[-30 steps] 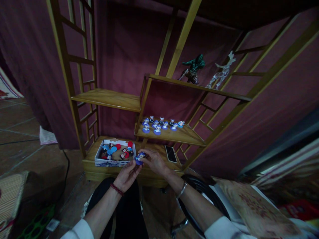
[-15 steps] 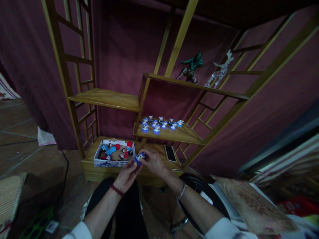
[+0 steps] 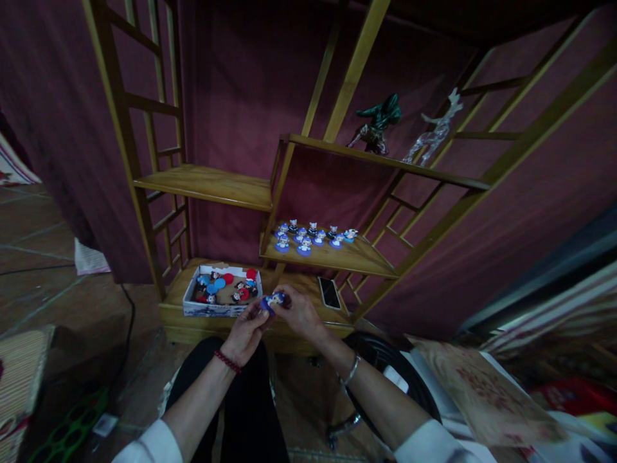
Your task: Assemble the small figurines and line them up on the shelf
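Note:
Between my two hands is a small purple-and-white figurine [image 3: 273,301] on a round purple base. My left hand [image 3: 247,331] grips its base from the left, fingers closed. From the right, my right hand [image 3: 299,312] pinches the figurine's other side. Just left of my hands, a white cardboard box [image 3: 212,310] holds several more figurines with red and blue round bases. On the small middle shelf [image 3: 332,260], beyond my hands, several similar figurines [image 3: 304,245] stand upright in rows, mostly purple-based, with darker ones behind.
A phone [image 3: 330,292] lies on the low shelf right of my hands. Higher up stand a green-and-bronze statue [image 3: 378,125] and a clear deer ornament [image 3: 434,132]. Wooden posts frame the shelves. A black round stool seat [image 3: 424,386] is by my right forearm.
The figurine has tilted a little and shifted slightly in my fingers. Both hands keep hold of it at about the same place. The camera view has moved slightly.

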Motion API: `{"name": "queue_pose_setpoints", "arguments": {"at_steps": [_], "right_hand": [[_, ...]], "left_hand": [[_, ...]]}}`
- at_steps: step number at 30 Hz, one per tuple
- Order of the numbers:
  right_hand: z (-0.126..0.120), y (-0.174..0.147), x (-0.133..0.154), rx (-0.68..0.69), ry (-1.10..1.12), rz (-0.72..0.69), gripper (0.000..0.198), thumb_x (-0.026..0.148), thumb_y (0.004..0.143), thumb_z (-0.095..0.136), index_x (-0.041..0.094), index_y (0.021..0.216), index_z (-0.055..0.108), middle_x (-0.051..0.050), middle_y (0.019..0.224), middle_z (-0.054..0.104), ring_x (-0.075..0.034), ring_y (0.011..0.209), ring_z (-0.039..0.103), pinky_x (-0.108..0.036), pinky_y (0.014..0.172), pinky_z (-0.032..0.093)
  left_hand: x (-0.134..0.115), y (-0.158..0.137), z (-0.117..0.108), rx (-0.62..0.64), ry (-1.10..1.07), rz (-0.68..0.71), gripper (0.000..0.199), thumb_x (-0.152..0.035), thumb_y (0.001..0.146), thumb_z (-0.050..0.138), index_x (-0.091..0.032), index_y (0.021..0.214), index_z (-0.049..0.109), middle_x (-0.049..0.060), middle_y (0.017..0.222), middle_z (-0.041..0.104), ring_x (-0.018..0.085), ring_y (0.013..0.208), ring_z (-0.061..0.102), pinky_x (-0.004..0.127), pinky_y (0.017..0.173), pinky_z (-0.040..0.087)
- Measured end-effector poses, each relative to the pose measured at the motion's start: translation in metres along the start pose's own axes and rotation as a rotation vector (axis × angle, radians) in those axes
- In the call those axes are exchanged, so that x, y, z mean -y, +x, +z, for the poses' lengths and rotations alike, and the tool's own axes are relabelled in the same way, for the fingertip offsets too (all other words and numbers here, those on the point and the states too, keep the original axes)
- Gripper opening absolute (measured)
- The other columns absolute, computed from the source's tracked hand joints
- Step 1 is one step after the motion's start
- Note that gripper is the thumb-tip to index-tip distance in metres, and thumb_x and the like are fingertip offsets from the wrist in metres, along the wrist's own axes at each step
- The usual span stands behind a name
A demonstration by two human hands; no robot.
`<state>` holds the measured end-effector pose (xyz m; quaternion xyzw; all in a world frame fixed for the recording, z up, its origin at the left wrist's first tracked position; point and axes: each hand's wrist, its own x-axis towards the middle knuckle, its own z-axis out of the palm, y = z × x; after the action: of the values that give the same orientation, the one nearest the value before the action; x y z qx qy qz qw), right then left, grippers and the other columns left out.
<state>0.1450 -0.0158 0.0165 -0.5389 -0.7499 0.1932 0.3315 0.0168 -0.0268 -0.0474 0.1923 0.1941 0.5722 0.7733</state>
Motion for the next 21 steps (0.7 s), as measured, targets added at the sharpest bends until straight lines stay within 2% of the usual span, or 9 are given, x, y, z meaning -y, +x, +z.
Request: {"name": "queue_pose_setpoints", "arguments": {"at_steps": [21], "right_hand": [[0.0086,0.0011,-0.0037,-0.034,0.026,0.178,0.018,0.032,0.065,0.055,0.021,0.079,0.054,0.001,0.068,0.059,-0.012,0.061,0.055,-0.023,0.057,0.042]], "left_hand": [[0.0014,0.0,-0.0001,-0.019,0.111,0.066,0.035,-0.009,0.058,0.067,-0.019,0.091,0.059,0.001,0.092,0.061,0.012,0.087,0.055,0.026,0.084,0.039]]}}
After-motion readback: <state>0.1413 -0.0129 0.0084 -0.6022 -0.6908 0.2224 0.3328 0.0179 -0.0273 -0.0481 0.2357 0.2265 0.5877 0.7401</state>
